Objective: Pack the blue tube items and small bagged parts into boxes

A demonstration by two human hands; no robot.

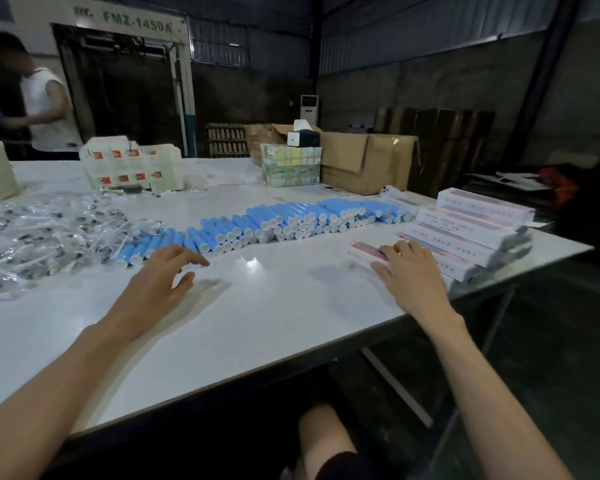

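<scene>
Table [257, 323]: white top, bare between the two hands and down to the near edge, which runs diagonally under both forearms.
Blue tubes [291, 220]: long stacked row across mid-table, white caps facing the person; its left end lies just beyond the left fingertips.
Bagged parts [32, 230]: clear pile at the left, meeting the row's left end.
Stacked boxes [465, 230]: white-and-pink, at the table's right edge.
Single box [364, 251]: flat, under the right fingertips.
Left hand [160, 275]: fingers spread and loose, holding nothing.
Right hand [409, 271]: fingers straight, resting on the single box.
</scene>
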